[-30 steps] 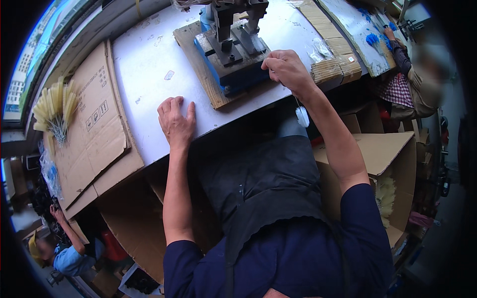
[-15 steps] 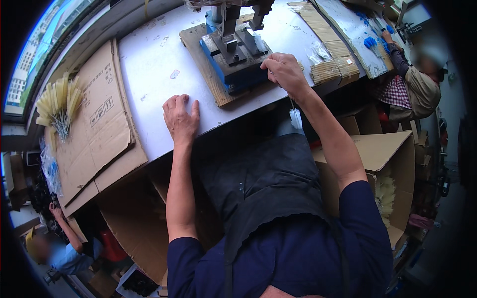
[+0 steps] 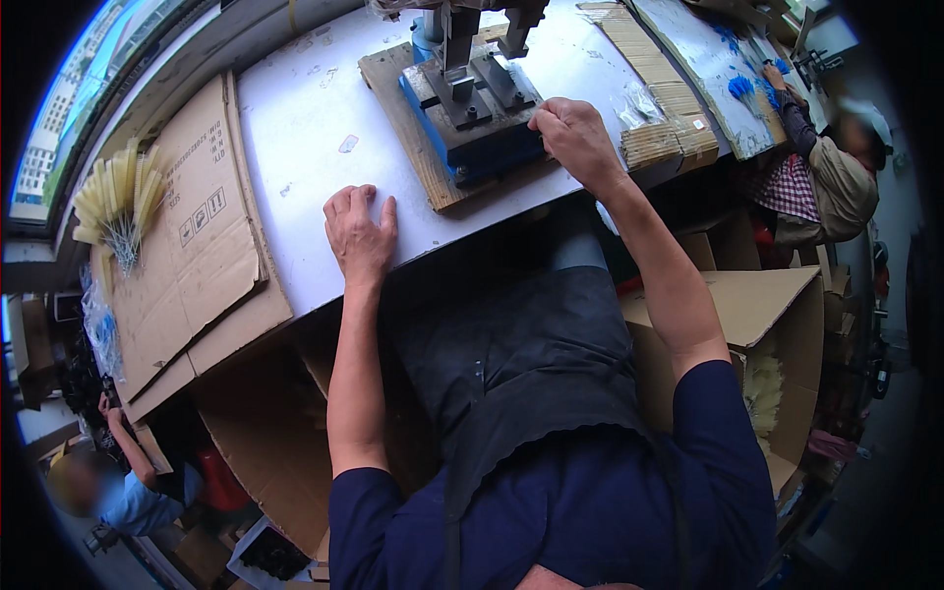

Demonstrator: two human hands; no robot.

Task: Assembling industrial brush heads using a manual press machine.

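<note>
My left hand point(image 3: 360, 234) rests on the white tabletop, fingers loosely bent and apart, holding nothing. At the right edge of a small blue-and-grey bench press point(image 3: 474, 116), my right hand point(image 3: 580, 143) is closed in a pinch. It holds a thin wire brush point(image 3: 607, 218), whose white bristles show only in part beside my right forearm; the forearm hides most of it. The press stands on a wooden board point(image 3: 433, 187), with dark metal blocks on its bed. Whether the brush wire touches the press, I cannot tell.
Flattened cardboard point(image 3: 187, 236) lies at the left, with a bundle of yellowish brushes point(image 3: 123, 202) on it. Stacked cardboard strips point(image 3: 657, 146) lie right of the press. An open carton point(image 3: 787, 305) stands by my right arm. Co-workers sit at both sides.
My right hand has shifted slightly right and up along the press edge. The white brush end below it has swung behind my forearm. My left hand stays put.
</note>
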